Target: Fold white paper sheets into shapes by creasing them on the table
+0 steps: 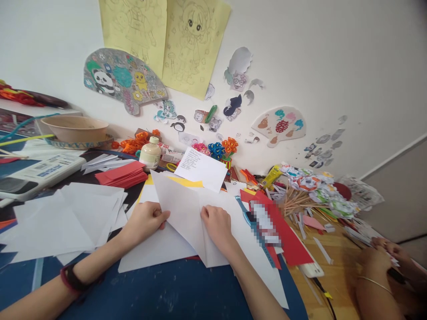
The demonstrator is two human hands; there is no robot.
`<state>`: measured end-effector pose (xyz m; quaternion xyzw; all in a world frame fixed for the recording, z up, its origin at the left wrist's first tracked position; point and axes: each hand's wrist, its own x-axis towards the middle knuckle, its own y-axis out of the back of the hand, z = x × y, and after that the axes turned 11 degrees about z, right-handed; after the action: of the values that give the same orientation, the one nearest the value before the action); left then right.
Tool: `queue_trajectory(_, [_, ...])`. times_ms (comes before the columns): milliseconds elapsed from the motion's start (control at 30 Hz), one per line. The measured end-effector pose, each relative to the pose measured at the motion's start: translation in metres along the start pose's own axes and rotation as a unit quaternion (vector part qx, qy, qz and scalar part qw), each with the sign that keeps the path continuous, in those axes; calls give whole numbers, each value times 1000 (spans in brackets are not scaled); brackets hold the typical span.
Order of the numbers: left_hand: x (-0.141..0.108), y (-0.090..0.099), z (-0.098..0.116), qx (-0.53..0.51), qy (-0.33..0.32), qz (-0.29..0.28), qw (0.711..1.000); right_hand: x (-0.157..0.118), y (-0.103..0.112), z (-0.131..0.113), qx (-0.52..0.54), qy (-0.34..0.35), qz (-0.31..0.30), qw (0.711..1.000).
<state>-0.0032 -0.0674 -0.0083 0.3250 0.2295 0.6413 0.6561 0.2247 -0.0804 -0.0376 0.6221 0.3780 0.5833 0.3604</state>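
Note:
A white sheet of paper (pixel 182 209), folded with one flap raised, stands between my hands over other white sheets (pixel 247 240) on the blue table (pixel 160 289). My left hand (pixel 147 220) pinches the flap's left edge between thumb and curled fingers. On the right side, my right hand (pixel 218 224) has its fingers closed at the edge of the same paper; its fingertips are partly hidden. Loose white sheets (pixel 66 218) are spread out left of my left hand. A stack of red paper (pixel 122 173) lies behind them.
A glue bottle (pixel 150 153), a bowl (pixel 75 129) and paper flowers (pixel 230 146) stand along the wall. Right of my hands are a blue watch (pixel 247 213) and red paper (pixel 293 244). Another person's hands (pixel 383 258) are at the far right, near a bundle of sticks (pixel 295 198).

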Motion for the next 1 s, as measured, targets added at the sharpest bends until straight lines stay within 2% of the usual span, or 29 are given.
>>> queue_trajectory(367, [-4,-1,-1,13,-3,3,1000,4,6,-4,-33,-3,-29,999])
queue_trajectory(533, [-4,-3,0,17,4,21,1000,2,6,-3,-28,-7,-31,999])
queue_trajectory(767, [-3,-1,5,24,-25,-26,999,-8,8,-1,6,16,0,1000])
queue_trajectory(1000, [-6,-2,3,25,-37,-23,999,-6,6,2,4,23,-3,1000])
